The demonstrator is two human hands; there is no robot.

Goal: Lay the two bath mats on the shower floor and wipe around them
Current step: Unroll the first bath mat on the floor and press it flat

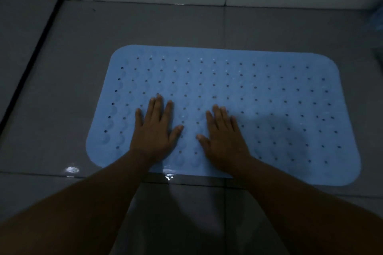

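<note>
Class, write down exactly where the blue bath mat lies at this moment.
In the head view the blue bath mat lies flat on the grey tiled floor, mid-frame, below the white wall, with the left hand and right hand pressed flat on it.

Two bare forearms come into the frame from the lower left and the lower right corners, each ending in a bare hand near the middle of the frame. The left hand (pixel 154 130) and the right hand (pixel 222 134) carry no glove, ring, watch or bracelet that can be made out. No sleeve reaches as far as the visible part of either forearm. Fingernails look short and plain, though dim light blurs fine detail.
</note>
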